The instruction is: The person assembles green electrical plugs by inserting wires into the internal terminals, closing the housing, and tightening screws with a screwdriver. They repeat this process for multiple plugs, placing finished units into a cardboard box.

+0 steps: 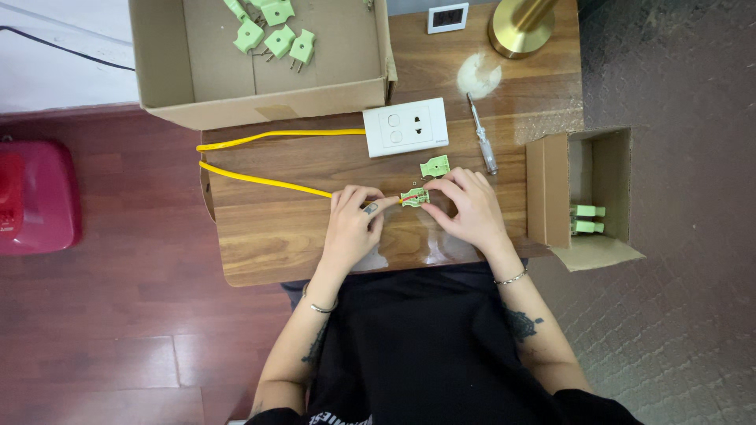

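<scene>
Near the middle of the wooden tabletop (276, 244), both hands meet over an opened green plug half (414, 197). The left hand (352, 224) comes in from seven o'clock with its grip pinched on the end of the yellow cable (260, 180), right where the cable enters the plug; a short red core seems to show at that joint, though it is too small to be sure. The right hand (468, 208) comes in from five o'clock, its fingertips clamped on the plug's three o'clock side. The cable's long axis runs from nine o'clock toward three, straight into the plug, so the plug lies just at three o'clock of the left grip and at nine o'clock of the right; both hands touch it. The loose green plug cover (435, 166) lies just at one o'clock of the plug, nearer the right hand, with a screwdriver (481, 144) beyond it and a white wall socket (405, 127) at twelve o'clock.
</scene>
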